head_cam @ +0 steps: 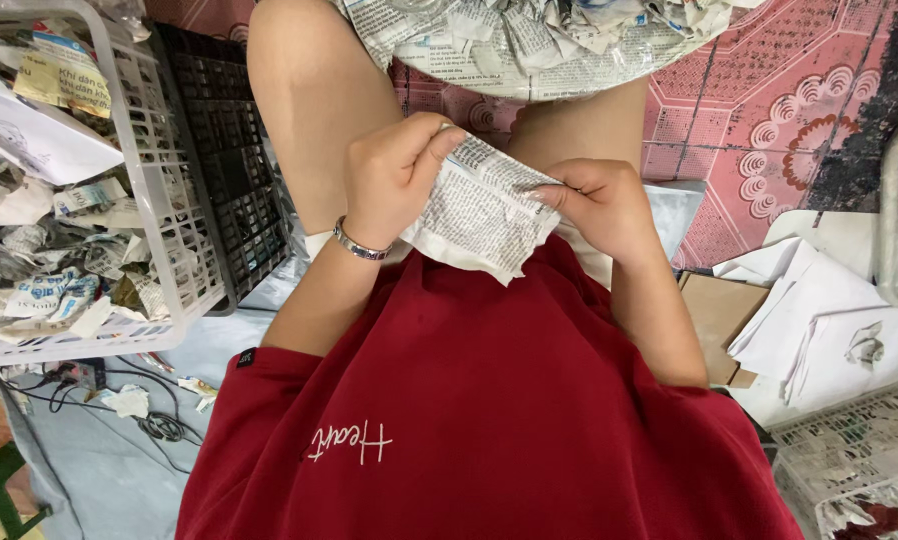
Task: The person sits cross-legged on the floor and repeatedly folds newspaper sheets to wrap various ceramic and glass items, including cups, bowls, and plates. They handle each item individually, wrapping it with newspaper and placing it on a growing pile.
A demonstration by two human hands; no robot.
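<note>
A torn piece of newspaper (481,212) is held between both hands over my lap. My left hand (394,172) grips its upper left edge, thumb and fingers pinched on the paper; a silver bracelet (359,245) circles that wrist. My right hand (601,205) pinches the right edge of the same piece. Below the hands is my red shirt (469,400). A heap of crumpled and torn newspaper (529,40) lies on a spread sheet in front of my knees.
A white plastic basket (174,250) full of paper scraps stands at the left beside a black crate (231,170). White paper sheets (829,310) and cardboard (719,310) lie at the right, with another white basket (849,450) at bottom right. Cables (159,425) trail at bottom left.
</note>
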